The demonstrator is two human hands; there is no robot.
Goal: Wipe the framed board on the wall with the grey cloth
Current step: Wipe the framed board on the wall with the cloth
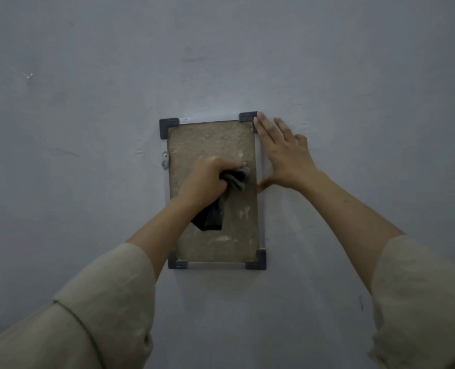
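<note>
A framed board point(210, 145) with a rough tan face and dark corner caps hangs upright on the grey wall. My left hand point(207, 179) grips a bunched grey cloth point(234, 179) and holds it against the middle of the board; the cloth's dark tail hangs down below my wrist. My right hand point(282, 153) lies flat with straight fingers against the frame's right edge and the wall, fingertips at the top right corner cap, thumb low by the frame's side.
A small metal hanger bracket point(164, 161) sticks out at the frame's left edge. The grey wall point(88, 129) around the board is bare apart from a small chip point(29, 75) at upper left. Pale smudges mark the board's lower part.
</note>
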